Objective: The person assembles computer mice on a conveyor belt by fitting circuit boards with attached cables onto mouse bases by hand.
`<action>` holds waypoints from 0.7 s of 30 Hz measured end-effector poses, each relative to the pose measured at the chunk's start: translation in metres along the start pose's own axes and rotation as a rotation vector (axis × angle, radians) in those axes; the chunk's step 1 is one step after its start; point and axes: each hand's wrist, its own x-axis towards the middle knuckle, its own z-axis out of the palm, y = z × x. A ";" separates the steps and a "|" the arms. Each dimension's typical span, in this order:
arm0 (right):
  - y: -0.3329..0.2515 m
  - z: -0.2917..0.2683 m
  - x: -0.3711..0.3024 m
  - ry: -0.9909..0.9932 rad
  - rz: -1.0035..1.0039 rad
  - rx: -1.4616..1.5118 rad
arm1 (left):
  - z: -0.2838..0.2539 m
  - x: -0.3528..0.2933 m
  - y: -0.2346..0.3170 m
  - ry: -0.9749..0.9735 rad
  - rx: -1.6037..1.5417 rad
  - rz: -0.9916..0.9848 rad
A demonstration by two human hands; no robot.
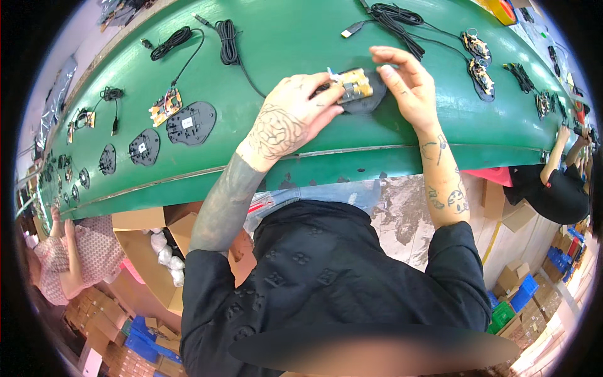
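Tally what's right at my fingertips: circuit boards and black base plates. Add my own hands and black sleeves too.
Hands: 2, left hand and right hand
Circuit board: 1
Black base plate: 1
Sleeves: 2, left sleeve and right sleeve
Total: 6

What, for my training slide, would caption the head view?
Left hand holding a circuit board over a black base at a green work surface, right hand open alongside.

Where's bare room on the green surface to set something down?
Bare: between the left hand and the nearest black base leftward; also between the right hand and the circuit boards rightward. Crowded: upper right, with bundled cables.
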 end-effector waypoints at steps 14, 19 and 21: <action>-0.029 0.040 -0.005 -0.167 -0.117 -0.576 | -0.016 -0.004 -0.016 0.224 -0.409 -0.714; -0.021 0.046 -0.004 -0.152 -0.239 -0.702 | -0.012 -0.007 -0.017 0.198 -0.291 -0.668; -0.020 0.050 -0.005 -0.150 -0.247 -0.730 | -0.010 -0.008 -0.016 0.193 -0.262 -0.653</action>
